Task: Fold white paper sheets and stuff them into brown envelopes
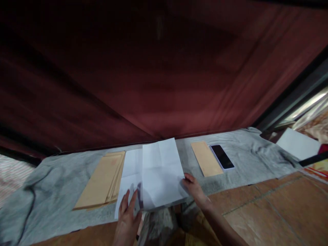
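Note:
A creased white sheet of paper is in front of me, its near edge raised off the cloth. My right hand pinches this sheet at its lower right edge. Partly beneath it, to the left, lies another white sheet with fold lines. My left hand is over the lower part of that left sheet, fingers stretched out and apart. Whether the fingertips press on the paper, I cannot tell. Left of the sheets is a fanned stack of brown envelopes. A single brown envelope lies to the right.
A phone with a pale case lies beside the single envelope. Grey cloth covers the long surface, backed by a dark red panel. Brown floor tiles run along the near side. White paper is at far right.

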### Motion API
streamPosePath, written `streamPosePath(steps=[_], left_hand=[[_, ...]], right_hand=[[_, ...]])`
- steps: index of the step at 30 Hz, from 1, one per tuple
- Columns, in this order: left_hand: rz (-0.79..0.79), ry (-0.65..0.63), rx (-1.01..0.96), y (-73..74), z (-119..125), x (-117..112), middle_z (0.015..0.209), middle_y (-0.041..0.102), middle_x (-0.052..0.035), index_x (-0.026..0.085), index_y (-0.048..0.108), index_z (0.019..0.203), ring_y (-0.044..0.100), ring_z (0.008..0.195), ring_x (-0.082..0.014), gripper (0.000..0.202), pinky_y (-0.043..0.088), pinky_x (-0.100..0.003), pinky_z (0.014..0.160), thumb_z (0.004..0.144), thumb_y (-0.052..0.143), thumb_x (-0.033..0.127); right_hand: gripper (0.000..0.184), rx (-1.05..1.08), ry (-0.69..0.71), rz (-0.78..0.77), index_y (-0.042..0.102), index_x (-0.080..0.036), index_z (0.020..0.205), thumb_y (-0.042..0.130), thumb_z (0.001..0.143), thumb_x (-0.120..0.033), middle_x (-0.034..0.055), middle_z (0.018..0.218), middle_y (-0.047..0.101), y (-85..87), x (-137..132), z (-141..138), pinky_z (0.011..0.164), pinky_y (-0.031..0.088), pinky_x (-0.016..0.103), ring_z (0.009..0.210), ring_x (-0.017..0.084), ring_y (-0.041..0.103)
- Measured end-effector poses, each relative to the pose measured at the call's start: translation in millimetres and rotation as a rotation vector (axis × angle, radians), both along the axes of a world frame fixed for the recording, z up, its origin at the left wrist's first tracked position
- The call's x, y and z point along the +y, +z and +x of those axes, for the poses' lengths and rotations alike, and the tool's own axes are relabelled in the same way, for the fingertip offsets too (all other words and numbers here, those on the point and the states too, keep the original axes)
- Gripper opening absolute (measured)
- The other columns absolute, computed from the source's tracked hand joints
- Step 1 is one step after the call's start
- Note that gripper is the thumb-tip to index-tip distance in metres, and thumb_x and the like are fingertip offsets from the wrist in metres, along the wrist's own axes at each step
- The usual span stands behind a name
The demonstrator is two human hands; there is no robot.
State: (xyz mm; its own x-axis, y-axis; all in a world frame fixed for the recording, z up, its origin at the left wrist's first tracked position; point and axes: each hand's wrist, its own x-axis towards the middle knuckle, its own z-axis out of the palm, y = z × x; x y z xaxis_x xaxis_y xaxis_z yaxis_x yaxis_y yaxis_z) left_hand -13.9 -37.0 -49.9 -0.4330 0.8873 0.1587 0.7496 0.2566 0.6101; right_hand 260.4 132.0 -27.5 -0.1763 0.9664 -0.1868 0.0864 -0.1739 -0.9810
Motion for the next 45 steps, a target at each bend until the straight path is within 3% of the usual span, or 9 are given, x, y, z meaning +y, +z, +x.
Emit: streamPosePath(steps=[6, 10, 14, 18, 24, 30, 33, 37, 45], left_hand=[[0.016, 0.014, -0.483, 14.4, 42, 49, 0.145, 0.056, -0.0103, 0.022, 0.057, 0.137, 0.051, 0.136, -0.0294, 0.06, 0.046, -0.048, 0.111, 0.082, 0.057, 0.048], [-0.085, 0.029, -0.854, 27.2, 67, 80, 0.134, 0.065, -0.012, 0.019, 0.062, 0.13, 0.061, 0.125, -0.0272, 0.06, 0.051, -0.041, 0.104, 0.079, 0.065, 0.051], [-0.087, 0.073, -1.002, 34.3, 88, 100, 0.132, 0.067, -0.0132, 0.018, 0.069, 0.118, 0.061, 0.125, -0.0282, 0.055, 0.05, -0.04, 0.103, 0.072, 0.072, 0.048], [-0.078, 0.109, -1.014, 35.1, 97, 107, 0.124, 0.069, -0.0124, 0.019, 0.068, 0.116, 0.065, 0.116, -0.0274, 0.059, 0.054, -0.037, 0.093, 0.067, 0.076, 0.05], [-0.085, 0.141, -0.916, 33.2, 87, 118, 0.077, 0.069, -0.0007, 0.014, 0.051, 0.137, 0.065, 0.069, -0.0177, 0.087, 0.051, -0.031, 0.064, 0.065, 0.075, 0.057], [-0.167, 0.066, -0.669, 32.4, 86, 140, 0.058, 0.061, 0.0052, 0.011, 0.052, 0.135, 0.056, 0.053, -0.0164, 0.078, 0.04, -0.029, 0.054, 0.067, 0.065, 0.047], [-0.189, 0.032, -0.595, 34.6, 90, 135, 0.058, 0.06, 0.0062, 0.012, 0.05, 0.139, 0.054, 0.051, -0.0159, 0.078, 0.037, -0.028, 0.053, 0.068, 0.06, 0.043], [-0.198, 0.021, -0.64, 31.6, 92, 123, 0.057, 0.058, 0.0063, 0.009, 0.045, 0.144, 0.05, 0.05, -0.0151, 0.086, 0.035, -0.027, 0.052, 0.067, 0.061, 0.044], [-0.229, -0.032, -0.71, 33.5, 87, 124, 0.055, 0.046, 0.009, 0.011, 0.054, 0.14, 0.04, 0.049, -0.0117, 0.085, 0.029, -0.027, 0.051, 0.062, 0.061, 0.044]], right_hand=[[0.04, 0.053, -0.121, -0.084, 0.072, -0.018, 0.076, 0.072, 0.061, -0.055, 0.0065, 0.074, 0.07, -11.2, 8, 58, 0.07, 0.05, 0.035, 0.071, 0.022, 0.061], [0.038, 0.026, -0.193, -0.014, 0.073, -0.019, 0.074, 0.073, 0.059, -0.054, 0.0065, 0.075, 0.072, -29.0, 8, 70, 0.075, 0.051, 0.037, 0.075, 0.024, 0.063], [0.036, 0.007, -0.195, -0.003, 0.074, -0.019, 0.078, 0.069, 0.062, -0.051, 0.005, 0.073, 0.071, -40.0, 4, 73, 0.074, 0.05, 0.036, 0.073, 0.022, 0.063], [0.033, 0.015, -0.116, -0.044, 0.073, -0.017, 0.08, 0.065, 0.069, -0.047, 0.0022, 0.069, 0.066, -38.7, 1, 80, 0.065, 0.047, 0.03, 0.065, 0.018, 0.059], [0.033, -0.109, -0.055, -0.018, 0.072, -0.018, 0.085, 0.066, 0.071, -0.047, 0.0019, 0.069, 0.066, -26.8, 3, 93, 0.062, 0.048, 0.028, 0.066, 0.019, 0.059], [0.029, -0.227, 0.058, 0.068, 0.072, -0.017, 0.089, 0.059, 0.081, -0.041, 0.0015, 0.071, 0.066, -21.9, 1, 97, 0.058, 0.046, 0.026, 0.063, 0.017, 0.058], [0.029, -0.405, 0.012, 0.157, 0.072, -0.019, 0.105, 0.055, 0.086, -0.033, 0.0024, 0.075, 0.069, -21.6, -4, 102, 0.065, 0.05, 0.029, 0.068, 0.02, 0.062], [0.04, -0.673, -0.038, 0.331, 0.065, -0.024, 0.127, 0.049, 0.091, -0.021, 0.009, 0.104, 0.07, -19.3, -8, 107, 0.084, 0.052, 0.037, 0.09, 0.024, 0.065], [0.043, -0.66, 0.092, 0.535, 0.068, -0.024, 0.121, 0.042, 0.092, -0.008, 0.0077, 0.122, 0.066, -12.2, 12, 80, 0.103, 0.047, 0.042, 0.113, 0.023, 0.057]])
